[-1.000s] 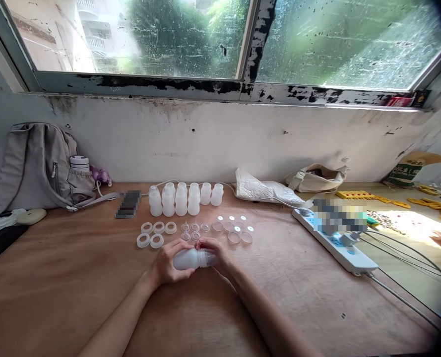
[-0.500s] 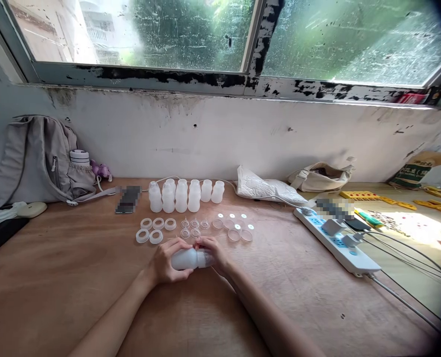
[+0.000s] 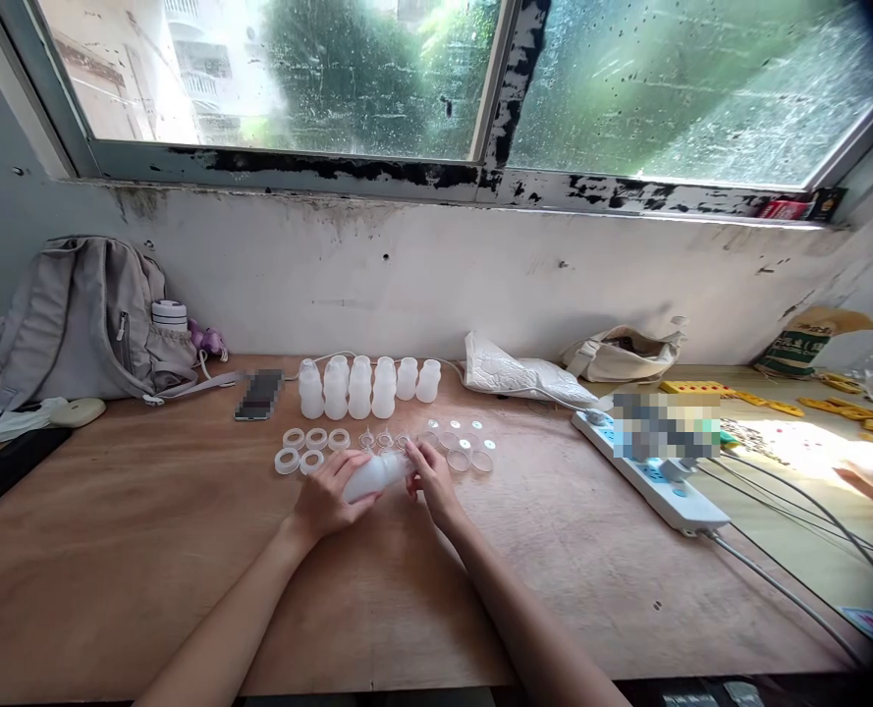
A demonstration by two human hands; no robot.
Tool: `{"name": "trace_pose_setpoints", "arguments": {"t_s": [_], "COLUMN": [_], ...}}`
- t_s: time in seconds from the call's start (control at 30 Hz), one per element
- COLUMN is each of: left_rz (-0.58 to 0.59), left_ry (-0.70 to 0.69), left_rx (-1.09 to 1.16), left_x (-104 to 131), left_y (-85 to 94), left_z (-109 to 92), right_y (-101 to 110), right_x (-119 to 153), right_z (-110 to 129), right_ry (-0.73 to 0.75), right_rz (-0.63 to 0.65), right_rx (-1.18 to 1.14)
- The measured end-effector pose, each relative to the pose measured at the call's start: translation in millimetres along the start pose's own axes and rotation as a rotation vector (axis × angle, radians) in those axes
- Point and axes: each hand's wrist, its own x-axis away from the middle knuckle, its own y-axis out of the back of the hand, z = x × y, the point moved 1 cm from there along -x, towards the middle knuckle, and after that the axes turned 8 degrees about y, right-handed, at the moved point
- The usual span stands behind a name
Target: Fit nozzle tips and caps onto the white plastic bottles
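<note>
The frosted bottle is held between both hands, low over the worktop, lying nearly on its side with its narrower end toward the right. The left hand grasps its body, thumb below and fingers over the top. The right hand pinches around the narrower end; the fingers partly hide what is there, so its fit cannot be judged. Both forearms slant inward from the near edge, wrists low.

The likeliest trouble is a slip — the smooth, rounded body could roll out of the left hand if the right one pushes or twists off-line. An uneven push could also seat the end crooked. The hands are close to the small clear fittings, so a knuckle might knock these over.

Beyond the left hand lie white rings; past the right, round clear covers. Farther back stand more frosted bottles, with a power strip off to the right.
</note>
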Motion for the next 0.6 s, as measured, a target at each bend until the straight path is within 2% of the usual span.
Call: {"name": "trace_pose_setpoints", "arguments": {"t_s": [0.13, 0.2, 0.3, 0.37, 0.47, 0.53, 0.6], "left_rz": [-0.082, -0.061, -0.044, -0.061, -0.068, -0.061, -0.050], "left_ry": [0.014, 0.013, 0.064, 0.113, 0.187, 0.249, 0.313], "left_rx": [-0.025, -0.012, -0.012, -0.042, -0.127, -0.187, -0.234], "left_x": [-0.3, -1.7, -5.5, -7.8, -9.0, -8.4, -7.3], "left_y": [-0.7, -1.2, 0.0, 1.8, 3.9, 4.4, 4.6], "left_z": [3.5, 5.1, 10.5, 17.5, 31.3, 40.1, 46.8], "right_y": [-10.6, -10.4, 3.3, 18.9, 39.6, 47.1, 48.4], "right_x": [11.0, 13.4, 4.7, -12.1, -50.9, -79.1, -103.0], "right_z": [8.5, 15.7, 35.6, 54.4, 80.0, 86.2, 80.4], "right_ry": [0.059, 0.130, 0.265, 0.353, 0.457, 0.448, 0.352], "right_rz": [0.098, 0.077, -0.030, -0.119, -0.195, -0.243, -0.204], "right_rx": [-0.118, -0.128, -0.098, -0.031, 0.196, 0.449, 0.661]}}
